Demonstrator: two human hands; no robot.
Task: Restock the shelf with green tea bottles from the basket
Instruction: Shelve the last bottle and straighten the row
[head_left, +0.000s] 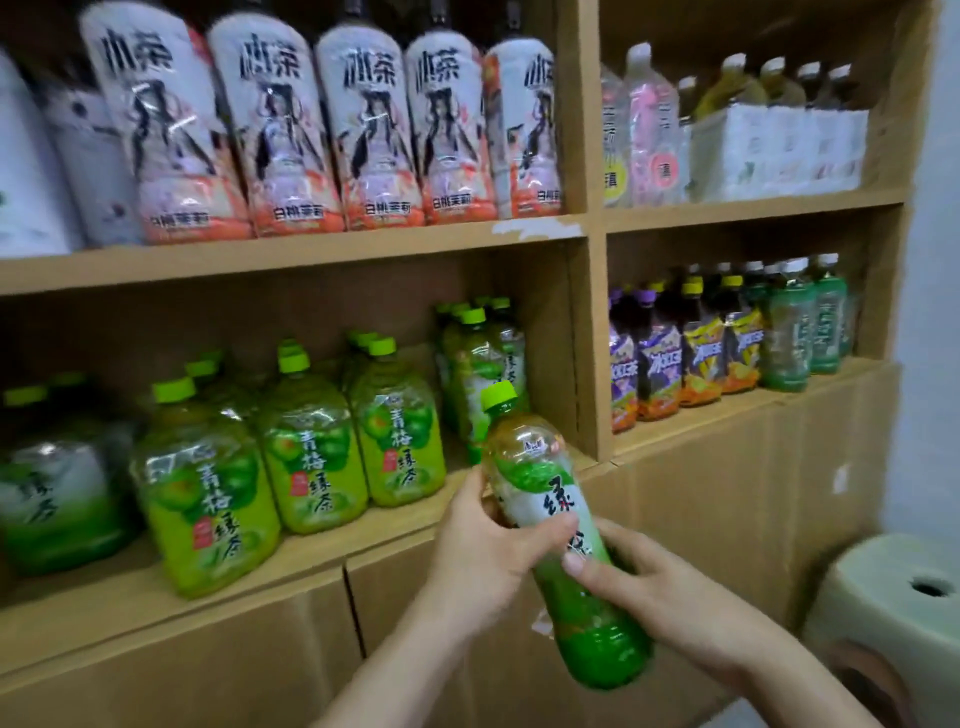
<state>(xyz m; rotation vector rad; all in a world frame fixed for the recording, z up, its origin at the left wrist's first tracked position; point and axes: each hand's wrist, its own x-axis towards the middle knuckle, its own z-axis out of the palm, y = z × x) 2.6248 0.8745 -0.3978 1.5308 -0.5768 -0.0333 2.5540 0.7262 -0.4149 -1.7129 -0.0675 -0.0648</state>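
Cardboard shelf (260, 262) behind, two hands (480, 558) grip one green tea bottle (532, 467).

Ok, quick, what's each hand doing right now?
Left hand: grips the green tea bottle round its middle.
Right hand: grips the same bottle lower down.
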